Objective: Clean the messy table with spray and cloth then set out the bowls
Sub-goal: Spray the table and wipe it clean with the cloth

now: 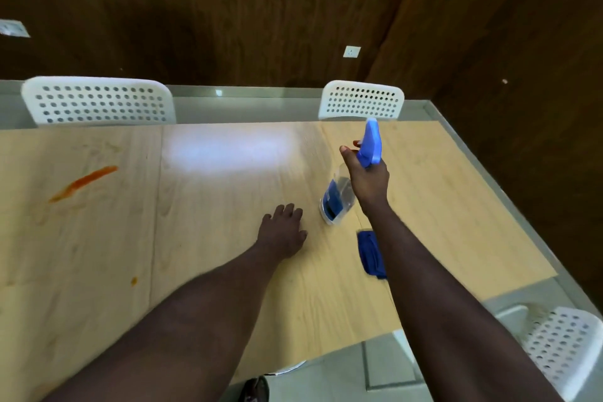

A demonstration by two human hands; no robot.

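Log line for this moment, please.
right hand: grip on spray bottle, lifted | left hand: flat on table | cloth: untouched | orange smear: uncleaned

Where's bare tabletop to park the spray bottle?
Free: the table middle, between the orange smear and the left hand, and the far right corner beyond the spray bottle. Crowded: around the right hand, with the blue cloth beneath the forearm.

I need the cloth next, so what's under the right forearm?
A folded blue cloth lies on the table beneath the right forearm; its right part is covered by the arm.
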